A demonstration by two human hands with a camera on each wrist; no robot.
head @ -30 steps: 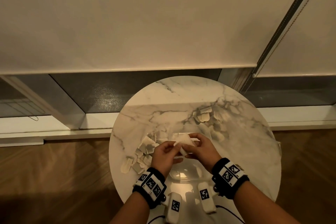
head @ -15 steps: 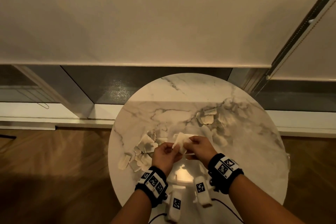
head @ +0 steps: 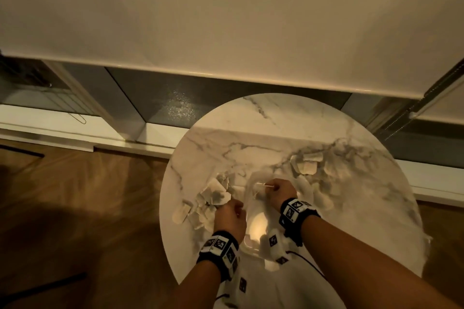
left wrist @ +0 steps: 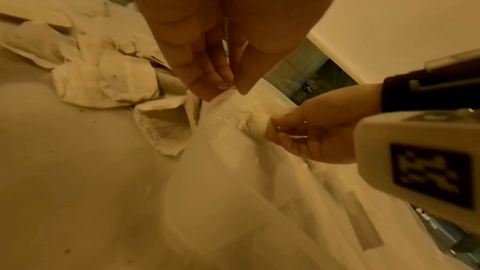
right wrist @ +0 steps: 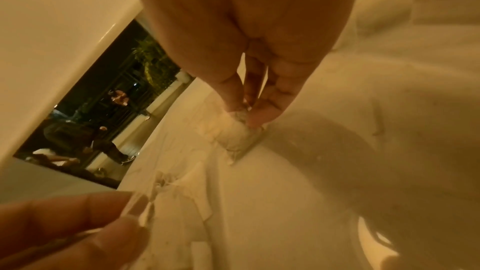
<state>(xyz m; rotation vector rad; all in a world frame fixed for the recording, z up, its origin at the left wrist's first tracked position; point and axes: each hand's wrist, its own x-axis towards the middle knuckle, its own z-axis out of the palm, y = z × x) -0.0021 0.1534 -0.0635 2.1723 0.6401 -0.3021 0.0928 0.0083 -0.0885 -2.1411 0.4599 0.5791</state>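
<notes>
Right hand pinches a tea bag above the container gripped by left hand.

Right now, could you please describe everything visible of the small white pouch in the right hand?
The pouch is small, white, papery-looking and crumpled; its contents are hidden. The right hand pinches one end between thumb and fingertips, low at the clear container on the marble table. Whether it touches the container is unclear.

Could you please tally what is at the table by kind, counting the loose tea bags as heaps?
Tea bag heaps: 2
Clear box: 1
Single tea bag, in a grip: 1
Hands, left hand and right hand: 2
Total: 6
</notes>
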